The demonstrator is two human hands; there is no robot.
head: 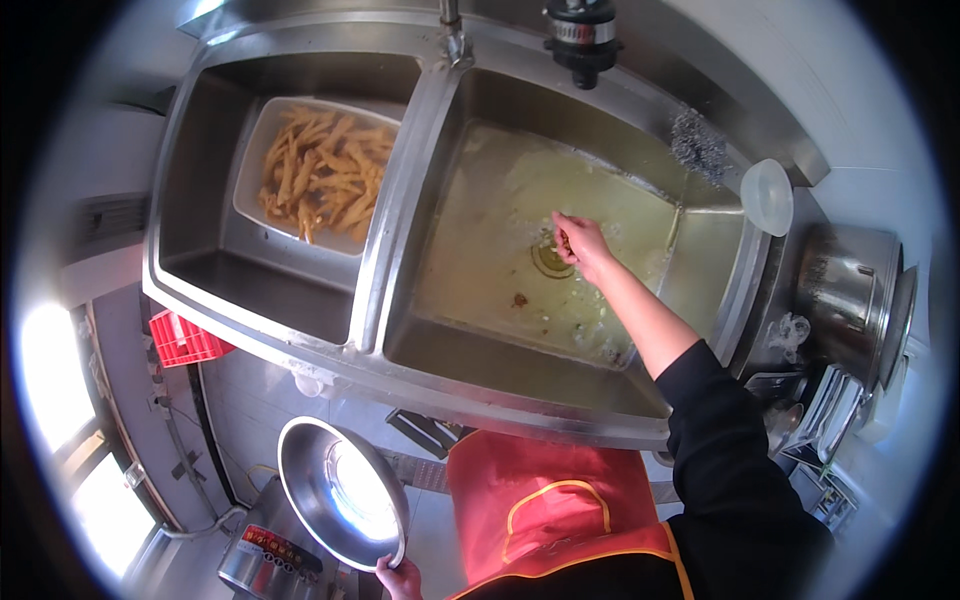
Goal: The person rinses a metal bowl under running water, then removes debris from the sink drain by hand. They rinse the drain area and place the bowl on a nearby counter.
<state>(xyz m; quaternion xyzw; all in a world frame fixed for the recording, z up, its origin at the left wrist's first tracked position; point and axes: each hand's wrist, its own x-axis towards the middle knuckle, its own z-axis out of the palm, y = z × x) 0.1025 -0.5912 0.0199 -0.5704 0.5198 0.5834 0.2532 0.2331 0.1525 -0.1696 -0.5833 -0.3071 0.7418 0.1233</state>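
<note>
My left hand [400, 579] grips the rim of a round stainless steel basin [300, 487], which is tilted and held away from the sink, in front of its near edge. Over the right sink compartment [480, 172], my right hand [583, 244] is curled round some small brown scraps [564, 244], just above the drain [551, 261]. Cloudy yellowish water and loose bits cover the compartment's floor, with one brown scrap [519, 300] near the drain. In the left compartment [202, 180] stands a white plastic tub [251, 165] of chicken feet [322, 172].
A steel wool scourer [697, 142] and a translucent plastic bowl [766, 196] rest along the sink's right rim. Farther right stands a large steel pot [847, 292]. A faucet [454, 45] rises behind the divider. A red plastic crate [187, 341] is beyond the sink's left front.
</note>
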